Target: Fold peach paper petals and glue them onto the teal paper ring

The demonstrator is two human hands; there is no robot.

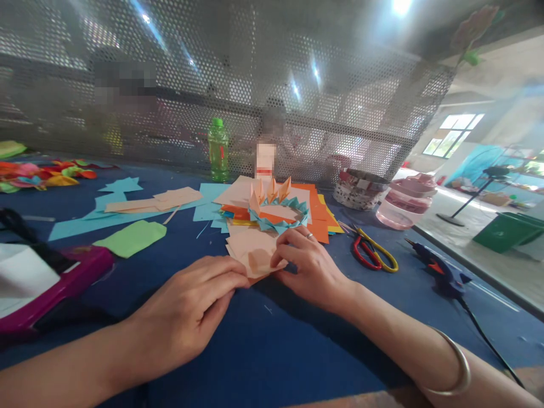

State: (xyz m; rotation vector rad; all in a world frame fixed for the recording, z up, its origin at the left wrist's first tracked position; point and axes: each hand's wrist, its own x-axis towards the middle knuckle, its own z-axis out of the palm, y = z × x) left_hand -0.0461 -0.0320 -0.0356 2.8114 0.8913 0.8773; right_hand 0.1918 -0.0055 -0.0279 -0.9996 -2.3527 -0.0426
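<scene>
Right hand [312,271] touches peach paper [250,246] on a blue table [272,354].

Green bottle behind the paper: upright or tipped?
Upright: the green plastic bottle stands on its base on the blue table, with its cap at the top.

The peach paper sheets [250,252] beneath the left hand [187,303] and right hand [310,272] are partly hidden by the fingers, so their edges and folds cannot be made out there, and both forearms run off the near edge. Far off, a pixelated upright object [266,161] behind the paper crown [276,212] and a pixelated patch [123,85] on the perforated metal screen [340,96] are too blurred to name. The magenta-framed case [80,272] and paper scraps [38,173] at left and the green bin [508,232] at right are cut off by the picture's edges.
</scene>
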